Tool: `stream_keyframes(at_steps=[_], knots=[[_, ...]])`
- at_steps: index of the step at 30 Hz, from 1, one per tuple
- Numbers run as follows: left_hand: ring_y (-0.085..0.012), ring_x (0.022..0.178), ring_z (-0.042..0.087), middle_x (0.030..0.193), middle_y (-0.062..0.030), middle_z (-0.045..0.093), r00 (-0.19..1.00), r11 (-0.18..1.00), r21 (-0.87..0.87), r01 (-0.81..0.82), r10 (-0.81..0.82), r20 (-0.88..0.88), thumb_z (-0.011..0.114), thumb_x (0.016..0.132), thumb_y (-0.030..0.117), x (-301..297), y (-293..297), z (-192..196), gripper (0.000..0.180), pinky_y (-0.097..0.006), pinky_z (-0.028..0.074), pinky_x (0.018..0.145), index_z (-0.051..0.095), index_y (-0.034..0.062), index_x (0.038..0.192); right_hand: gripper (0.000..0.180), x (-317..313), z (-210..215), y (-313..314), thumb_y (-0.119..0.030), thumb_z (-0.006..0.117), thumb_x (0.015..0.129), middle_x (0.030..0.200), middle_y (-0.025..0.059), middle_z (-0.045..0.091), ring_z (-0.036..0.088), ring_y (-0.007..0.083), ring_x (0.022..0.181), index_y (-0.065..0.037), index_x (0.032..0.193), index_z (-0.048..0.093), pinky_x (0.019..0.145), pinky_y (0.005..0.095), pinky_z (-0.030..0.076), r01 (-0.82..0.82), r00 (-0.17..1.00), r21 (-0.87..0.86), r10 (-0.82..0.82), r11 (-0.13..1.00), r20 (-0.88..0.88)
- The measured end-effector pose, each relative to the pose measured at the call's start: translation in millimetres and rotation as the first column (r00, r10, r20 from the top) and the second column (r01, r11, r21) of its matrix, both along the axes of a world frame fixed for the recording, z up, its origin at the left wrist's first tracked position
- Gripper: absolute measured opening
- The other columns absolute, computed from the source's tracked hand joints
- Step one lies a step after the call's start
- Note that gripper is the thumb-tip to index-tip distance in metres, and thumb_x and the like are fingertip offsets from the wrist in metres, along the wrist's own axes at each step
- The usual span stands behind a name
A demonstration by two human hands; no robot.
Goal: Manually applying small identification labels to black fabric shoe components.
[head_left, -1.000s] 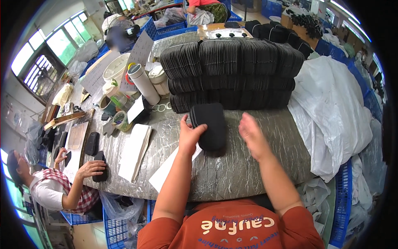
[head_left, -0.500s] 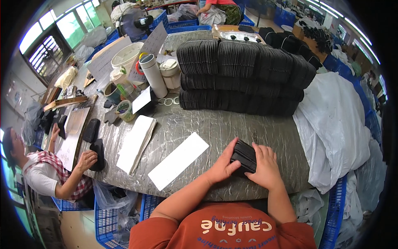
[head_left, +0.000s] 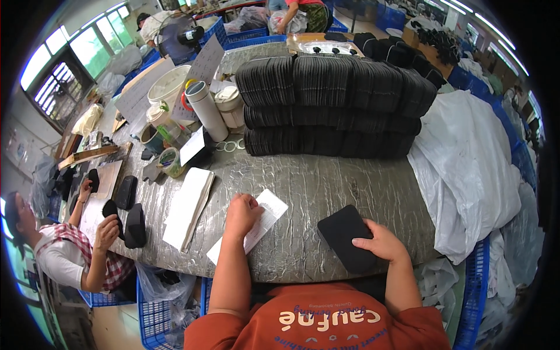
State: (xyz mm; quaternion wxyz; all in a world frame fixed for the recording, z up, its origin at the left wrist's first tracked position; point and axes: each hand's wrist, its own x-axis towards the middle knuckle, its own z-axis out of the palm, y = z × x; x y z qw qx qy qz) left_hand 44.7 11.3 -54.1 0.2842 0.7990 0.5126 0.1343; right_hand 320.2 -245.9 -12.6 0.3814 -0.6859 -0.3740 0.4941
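Observation:
My left hand [head_left: 244, 213] is over a long white paper slip [head_left: 274, 205] on the table, its fingers curled closed at the slip. Faint print shows on the paper beside the fingers, whose tips are partly hidden. At the right, near the table's front edge, my right hand [head_left: 382, 241] grips a stack of black pads [head_left: 345, 236] with rounded corners. The thumb lies across the top face and the other fingers are at its far right side. From here only the top pad shows clearly.
Tall rows of black pads [head_left: 332, 87] stand at the back. A folded white paper stack [head_left: 189, 207] lies left, near a white bottle [head_left: 208, 111] and tubs. White plastic sheeting [head_left: 466, 175] covers the right edge. At far left a co-worker's hand [head_left: 106, 231] handles black pieces.
My left hand has left the black stack and moved left to the paper slip, where print now shows. The stack, held by my right hand alone, now shows its broad face upward.

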Motion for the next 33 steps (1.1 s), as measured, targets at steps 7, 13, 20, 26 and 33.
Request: stream_keyframes(at_steps=[7, 13, 20, 26, 33], knots=[[-0.0303, 0.076, 0.066, 0.083, -0.0167, 0.068, 0.999, 1.000, 0.000, -0.014, 0.014, -0.043, 0.078, 0.068, 0.010, 5, -4, 7, 0.026, -0.038, 0.052, 0.071, 0.068, -0.0021, 0.088, 0.067, 12, 4, -14, -0.031, 0.076, 0.081, 0.110, 0.0187, 0.066, 0.064, 0.0225, 0.100, 0.007, 0.130, 0.050, 0.086, 0.0338, 0.050, -0.112, 0.985, 0.019, 0.109, 0.994, 0.135], [-0.0071, 0.066, 0.058, 0.073, -0.0013, 0.066, 0.911, 0.928, -0.371, -0.039, 0.186, 0.369, 0.076, 0.076, 0.008, -10, 9, 16, 0.018, -0.025, 0.047, 0.059, 0.070, -0.0036, 0.089, 0.069, 17, 18, -16, -0.033, 0.077, 0.080, 0.110, 0.0193, 0.066, 0.064, 0.0234, 0.099, 0.006, 0.130, 0.050, 0.087, 0.0350, 0.050, -0.151, 0.978, -0.040, 0.155, 0.988, 0.136], [-0.0079, 0.072, 0.059, 0.080, -0.0027, 0.068, 0.927, 0.999, -0.034, -0.033, 0.044, 0.372, 0.065, 0.087, 0.008, -11, 15, 34, 0.014, -0.025, 0.046, 0.063, 0.069, -0.0046, 0.091, 0.067, 17, 21, -28, -0.035, 0.076, 0.081, 0.116, 0.0181, 0.062, 0.063, 0.0272, 0.100, 0.002, 0.131, 0.051, 0.088, 0.0371, 0.049, -0.106, 0.892, 0.015, 0.089, 0.994, 0.444], [-0.0044, 0.065, 0.052, 0.071, 0.0027, 0.061, 0.817, 0.920, -0.321, 0.225, 0.002, 0.577, 0.064, 0.089, 0.011, 15, -35, 69, 0.015, -0.022, 0.041, 0.058, 0.068, -0.0038, 0.088, 0.037, -26, 61, 3, -0.013, 0.077, 0.078, 0.097, 0.0090, 0.061, 0.061, 0.0184, 0.087, -0.002, 0.107, 0.057, 0.077, 0.0307, 0.050, -0.055, 0.943, 0.520, -0.127, 0.853, 0.308], [-0.0035, 0.064, 0.047, 0.068, 0.0046, 0.056, 0.754, 0.835, -0.303, 0.460, -0.187, 0.630, 0.064, 0.093, 0.017, 48, -76, 93, 0.021, -0.022, 0.039, 0.055, 0.066, -0.0026, 0.085, 0.023, -49, 45, 30, 0.000, 0.072, 0.080, 0.087, 0.0033, 0.060, 0.057, 0.0103, 0.075, -0.003, 0.096, 0.055, 0.070, 0.0261, 0.049, 0.004, 1.000, 0.540, -0.008, 0.841, 0.004]])
